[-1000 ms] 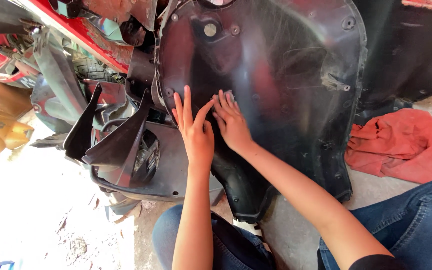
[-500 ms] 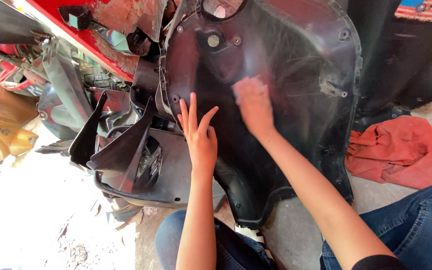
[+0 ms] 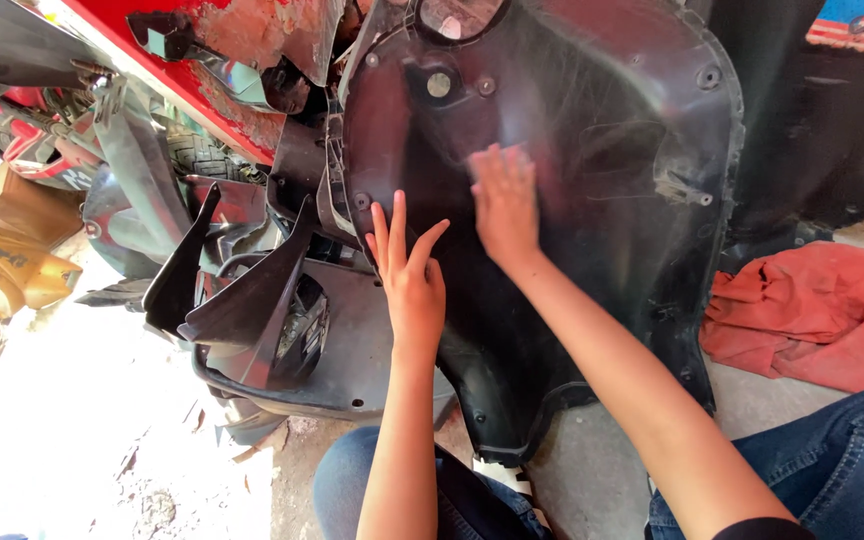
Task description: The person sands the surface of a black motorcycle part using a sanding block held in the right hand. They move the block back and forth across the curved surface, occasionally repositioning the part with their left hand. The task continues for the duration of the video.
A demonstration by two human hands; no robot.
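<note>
A large black plastic scooter body panel point(image 3: 612, 130) stands upright in front of me. My left hand point(image 3: 408, 272) lies flat on its lower left part, fingers spread and pointing up. My right hand point(image 3: 504, 203) presses flat on the panel's middle, a little higher, and looks blurred. Neither hand holds anything. Both forearms reach up from my knees in blue jeans point(image 3: 832, 470).
A crumpled red cloth point(image 3: 802, 315) lies on the concrete at the right. Left of the panel is a heap of black plastic parts point(image 3: 252, 310), a red scooter body point(image 3: 182, 70) and a tan piece point(image 3: 12, 250). A dark panel point(image 3: 832, 120) stands behind at right.
My right hand has slid up and to the right across the panel, away from my left hand. My left hand has stayed in place.
</note>
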